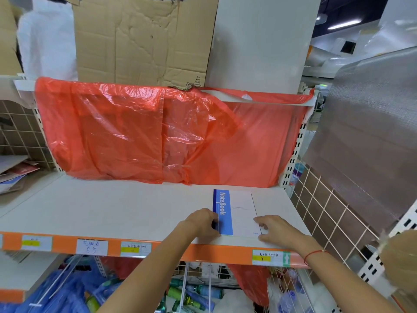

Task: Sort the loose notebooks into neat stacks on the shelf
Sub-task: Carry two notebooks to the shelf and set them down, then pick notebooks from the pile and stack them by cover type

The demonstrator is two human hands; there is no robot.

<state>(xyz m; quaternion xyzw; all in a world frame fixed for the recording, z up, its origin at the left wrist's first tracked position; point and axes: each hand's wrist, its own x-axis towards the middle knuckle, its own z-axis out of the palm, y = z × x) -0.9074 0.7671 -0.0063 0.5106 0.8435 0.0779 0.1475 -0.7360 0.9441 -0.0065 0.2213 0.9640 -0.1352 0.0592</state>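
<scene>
Two hands meet at one notebook (237, 211), which lies flat on the pale shelf (112, 208) toward its right end, its near edge close to the front lip. Its cover is white with a blue band down the left side bearing the word "NoteBook" printed sideways. Whether it is a single book or the top of a stack cannot be told from this angle. The left hand (203, 222) sits at the near left corner, fingers curled round the blue spine edge and gripping it. The right hand (275, 229) rests at the near right corner with fingers fairly straight and spread, touching the cover and the shelf just beside it; a thin red cord circles that wrist. An orange strip (198, 249) runs along the shelf front, carrying several white and yellow price labels (92, 246), some handwritten. Behind the shelf hangs a crumpled red plastic sheet (158, 132), draped from the rail above, and a flattened piece of cardboard (144, 39) stands over it. On the neighbouring shelf at far left lies a loose, untidy heap of books and papers (13, 175). Wire grid panels (327, 213) flank the bay on the right, and below the shelf sit blue bags (67, 290) and assorted bottles (191, 294).
</scene>
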